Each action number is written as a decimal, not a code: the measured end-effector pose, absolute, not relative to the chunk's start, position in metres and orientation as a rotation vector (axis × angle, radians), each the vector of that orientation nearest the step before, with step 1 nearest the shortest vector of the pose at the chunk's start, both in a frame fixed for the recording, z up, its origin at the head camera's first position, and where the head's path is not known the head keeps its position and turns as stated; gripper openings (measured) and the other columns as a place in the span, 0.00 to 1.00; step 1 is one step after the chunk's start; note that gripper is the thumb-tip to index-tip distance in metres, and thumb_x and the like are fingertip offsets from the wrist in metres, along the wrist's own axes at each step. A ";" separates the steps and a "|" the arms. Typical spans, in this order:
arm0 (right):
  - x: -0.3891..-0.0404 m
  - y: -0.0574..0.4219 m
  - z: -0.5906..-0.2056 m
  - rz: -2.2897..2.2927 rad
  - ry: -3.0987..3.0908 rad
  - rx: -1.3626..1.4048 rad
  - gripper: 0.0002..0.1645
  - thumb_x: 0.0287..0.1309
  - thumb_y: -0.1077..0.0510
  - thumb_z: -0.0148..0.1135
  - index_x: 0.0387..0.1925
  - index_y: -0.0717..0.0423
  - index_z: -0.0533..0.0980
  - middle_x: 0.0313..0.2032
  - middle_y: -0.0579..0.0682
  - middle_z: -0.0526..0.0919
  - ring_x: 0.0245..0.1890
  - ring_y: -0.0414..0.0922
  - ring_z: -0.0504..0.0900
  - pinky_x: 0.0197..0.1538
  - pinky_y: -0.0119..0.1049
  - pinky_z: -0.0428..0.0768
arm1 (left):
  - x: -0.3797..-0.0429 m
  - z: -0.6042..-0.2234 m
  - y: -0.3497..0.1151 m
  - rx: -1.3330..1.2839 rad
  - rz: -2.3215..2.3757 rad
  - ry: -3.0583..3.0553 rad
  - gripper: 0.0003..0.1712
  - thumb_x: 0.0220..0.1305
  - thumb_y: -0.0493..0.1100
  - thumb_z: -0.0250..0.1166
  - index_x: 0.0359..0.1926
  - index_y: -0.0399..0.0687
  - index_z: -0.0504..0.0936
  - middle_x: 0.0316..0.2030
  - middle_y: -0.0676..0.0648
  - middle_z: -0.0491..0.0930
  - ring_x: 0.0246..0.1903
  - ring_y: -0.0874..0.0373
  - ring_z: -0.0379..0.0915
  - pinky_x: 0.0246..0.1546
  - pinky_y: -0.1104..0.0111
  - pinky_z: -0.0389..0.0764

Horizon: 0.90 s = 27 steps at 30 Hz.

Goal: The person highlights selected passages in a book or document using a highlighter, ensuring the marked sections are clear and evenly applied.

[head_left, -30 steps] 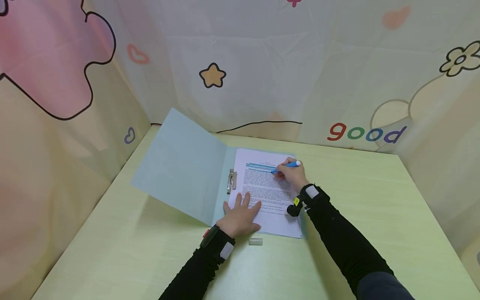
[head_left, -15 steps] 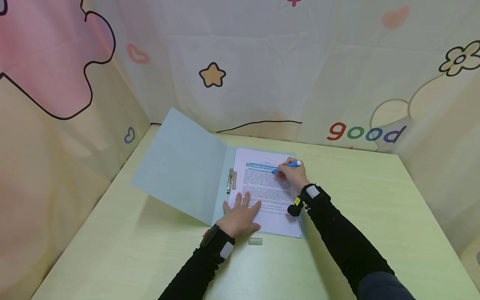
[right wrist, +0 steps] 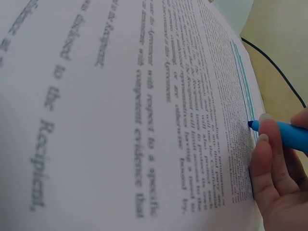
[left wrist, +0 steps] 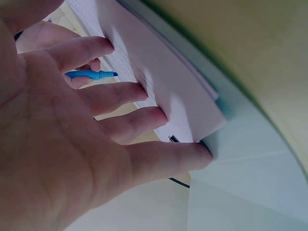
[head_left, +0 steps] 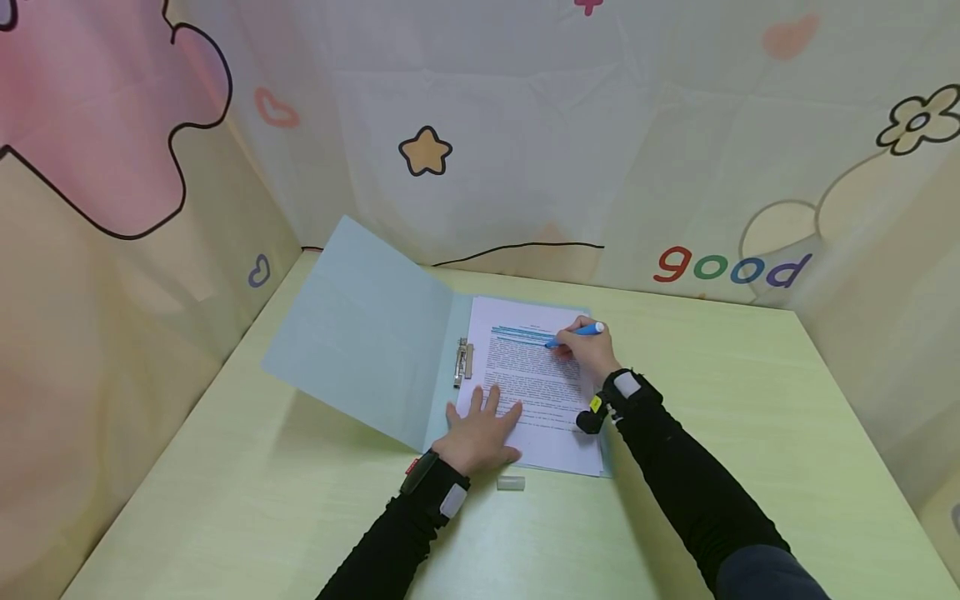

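Note:
A blue highlighter (head_left: 587, 330) is pinched in my right hand (head_left: 592, 354), its tip at the printed lines of the paper (head_left: 551, 442). Blue strokes (right wrist: 243, 77) run over the top lines of text, and the tip sits just by them in the right wrist view. My left hand (head_left: 480, 437) rests with spread, straight fingers on the sheet's lower left part. In the left wrist view, the little finger (left wrist: 183, 156) reaches past the sheet's edge onto the folder. The light blue folder (head_left: 367, 333) lies open under the paper, its cover raised to the left.
A metal clip (head_left: 463, 362) sits at the folder's spine, beside the sheet. One small grey block-like piece (head_left: 511, 483) lies on the table (head_left: 225, 500) just below the paper. Printed curtains (head_left: 510, 167) stand behind and at both sides of the table.
The highlighter's tip has shifted very slightly to the right along the text, with my right hand. My left hand and the folder have stayed in place.

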State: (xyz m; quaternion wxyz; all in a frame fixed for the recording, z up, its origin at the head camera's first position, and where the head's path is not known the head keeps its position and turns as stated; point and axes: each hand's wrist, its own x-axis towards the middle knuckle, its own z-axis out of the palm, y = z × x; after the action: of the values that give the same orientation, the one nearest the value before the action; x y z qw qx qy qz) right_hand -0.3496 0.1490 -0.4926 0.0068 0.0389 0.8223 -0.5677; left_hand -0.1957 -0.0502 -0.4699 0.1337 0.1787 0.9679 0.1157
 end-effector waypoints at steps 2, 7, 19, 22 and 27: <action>-0.349 0.149 -0.492 -1.771 2.576 0.107 0.10 0.51 0.61 0.62 0.22 0.60 0.69 0.26 0.58 0.87 0.23 0.47 0.85 0.25 0.26 0.81 | -0.196 -0.471 -0.050 0.517 0.331 2.806 0.40 0.56 0.57 0.62 0.69 0.56 0.60 0.71 0.37 0.52 0.68 0.37 0.42 0.58 0.30 0.53; -0.349 0.150 -0.492 -1.770 2.579 0.094 0.11 0.51 0.61 0.62 0.22 0.61 0.69 0.30 0.64 0.87 0.24 0.48 0.85 0.25 0.26 0.81 | -0.197 -0.473 -0.050 0.517 0.325 2.809 0.40 0.57 0.57 0.61 0.69 0.56 0.60 0.71 0.37 0.51 0.68 0.37 0.41 0.58 0.30 0.53; -0.350 0.152 -0.494 -1.760 2.575 0.137 0.10 0.51 0.60 0.61 0.24 0.60 0.70 0.35 0.67 0.86 0.24 0.47 0.85 0.26 0.26 0.81 | -0.197 -0.474 -0.050 0.518 0.325 2.822 0.40 0.56 0.57 0.62 0.69 0.56 0.60 0.71 0.37 0.52 0.68 0.37 0.42 0.58 0.30 0.53; -0.350 0.153 -0.494 -1.759 2.576 0.138 0.09 0.51 0.60 0.61 0.25 0.60 0.70 0.34 0.66 0.86 0.25 0.46 0.85 0.26 0.26 0.81 | -0.197 -0.473 -0.050 0.516 0.317 2.821 0.40 0.57 0.58 0.61 0.69 0.56 0.60 0.71 0.37 0.51 0.68 0.37 0.42 0.58 0.30 0.53; -0.348 0.153 -0.493 -1.766 2.574 0.150 0.09 0.51 0.60 0.62 0.24 0.60 0.70 0.33 0.64 0.86 0.24 0.46 0.85 0.25 0.26 0.81 | -0.197 -0.473 -0.050 0.514 0.308 2.823 0.40 0.57 0.58 0.61 0.69 0.57 0.60 0.71 0.37 0.51 0.68 0.37 0.42 0.58 0.30 0.53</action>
State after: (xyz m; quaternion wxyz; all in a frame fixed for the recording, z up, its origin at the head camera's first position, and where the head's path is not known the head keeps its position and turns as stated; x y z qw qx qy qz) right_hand -0.3484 0.1531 -0.4928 0.0083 0.0481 0.8236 -0.5651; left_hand -0.1974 -0.0498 -0.4730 0.1277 0.1766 0.9702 0.1058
